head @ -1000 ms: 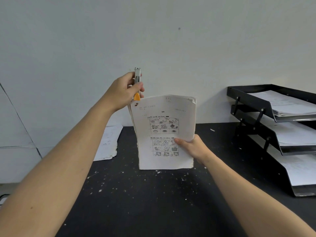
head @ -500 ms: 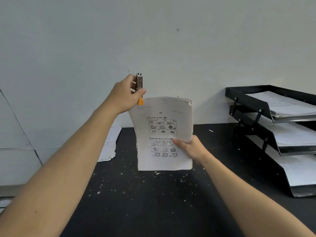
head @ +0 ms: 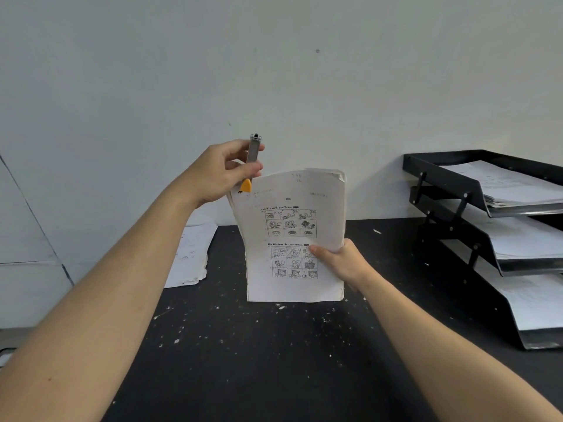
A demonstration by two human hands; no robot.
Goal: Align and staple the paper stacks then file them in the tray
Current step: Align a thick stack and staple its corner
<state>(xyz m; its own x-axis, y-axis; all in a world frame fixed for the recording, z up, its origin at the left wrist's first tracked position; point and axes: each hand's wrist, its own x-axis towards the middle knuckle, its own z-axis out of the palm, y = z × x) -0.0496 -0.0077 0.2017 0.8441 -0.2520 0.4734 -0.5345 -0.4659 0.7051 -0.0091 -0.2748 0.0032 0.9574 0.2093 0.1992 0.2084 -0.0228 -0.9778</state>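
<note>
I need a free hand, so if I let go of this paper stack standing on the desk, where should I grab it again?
Pinch the paper stack at its right long edge, mid-height, coming from the right, where the right hand holds it. It stands upright on its bottom edge, and the stapler crowds its top-left corner.

Looks like a plain office or admin back room to me. Main cue: a black three-tier letter tray (head: 475, 190) at the right, each tier loaded with white sheets. Work surface is a black desk (head: 274, 360) pushed against a bare off-white wall (head: 274, 71), no decor on it. The desktop is speckled with small white paper flecks. A loose pile of papers (head: 190, 257) lies at the desk's left rear edge. The sheets I can read are printed worksheets (head: 292, 239) with cartoon picture grids, so possibly a school office; I can't tell for sure.
</note>
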